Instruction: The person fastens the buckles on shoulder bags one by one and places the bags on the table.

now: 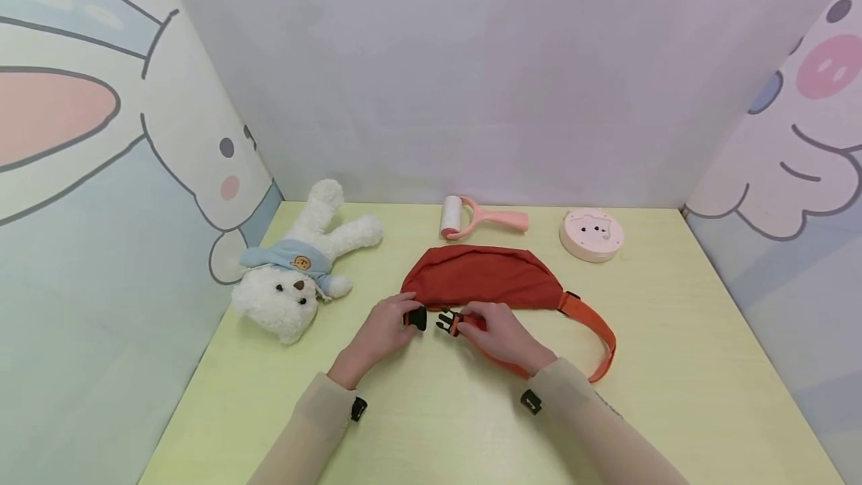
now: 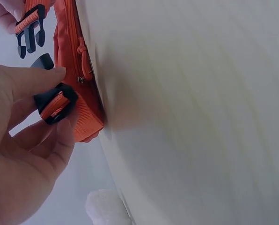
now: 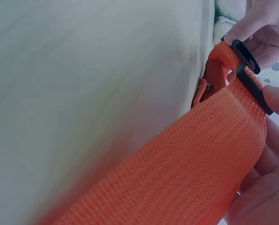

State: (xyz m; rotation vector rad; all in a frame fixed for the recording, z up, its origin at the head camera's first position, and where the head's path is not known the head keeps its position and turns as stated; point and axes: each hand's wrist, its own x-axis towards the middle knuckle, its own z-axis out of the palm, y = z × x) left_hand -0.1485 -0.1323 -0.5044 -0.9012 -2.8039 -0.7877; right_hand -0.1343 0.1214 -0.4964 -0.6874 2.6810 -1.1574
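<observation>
A red waist bag [image 1: 481, 277] lies on the table in front of both hands. My left hand [image 1: 382, 329] pinches the black socket half of its buckle [image 2: 56, 102] between thumb and fingers. With my right hand [image 1: 501, 333] I grip the pronged half of the buckle [image 1: 449, 321] by its strap end. The prongs point toward the socket, and a small gap separates the two halves. From the right hand the orange strap [image 3: 177, 159] loops back to the bag's right end. A zipper pull [image 2: 85, 61] hangs on the bag's near side.
A white plush bear [image 1: 286, 275] in a blue top lies at the left. Behind the bag are a pink-handled lint roller [image 1: 488, 218] and, farther right, a round pink box [image 1: 592, 234] with a face. Cartoon-printed walls [image 1: 431, 81] enclose the table's back and sides.
</observation>
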